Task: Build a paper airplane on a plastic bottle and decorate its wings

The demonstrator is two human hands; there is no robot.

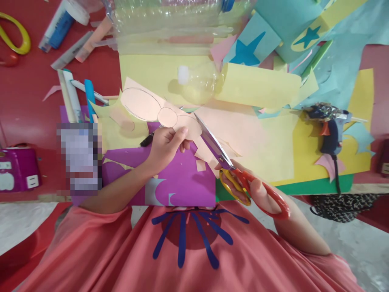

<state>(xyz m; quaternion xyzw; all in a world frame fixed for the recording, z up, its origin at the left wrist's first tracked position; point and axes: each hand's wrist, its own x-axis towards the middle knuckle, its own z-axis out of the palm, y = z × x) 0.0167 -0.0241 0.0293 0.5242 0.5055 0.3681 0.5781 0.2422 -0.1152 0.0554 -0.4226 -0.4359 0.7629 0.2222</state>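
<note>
My left hand [170, 142] pinches a pale pink paper piece [141, 101] between thumb and fingers. Pencil lines on the paper outline a bow: an oval on the left, a small round in the middle, and a right lobe with a rounded edge. In my right hand [258, 190] is a pair of scissors [219, 152] with red and yellow handles, fingers through the loops. The blades point up and left, their tips at the right edge of the pink paper. Small pink offcuts [201, 165] lie just below the blades.
A clear plastic bottle [199, 83] wrapped in yellow paper lies ahead. To the right sits a hot glue gun [331, 134] with its cord hanging down. Pens [73, 95], a phone-like blurred item [79, 158] and a purple box [20, 169] are at left. Purple card [182, 178] lies beneath.
</note>
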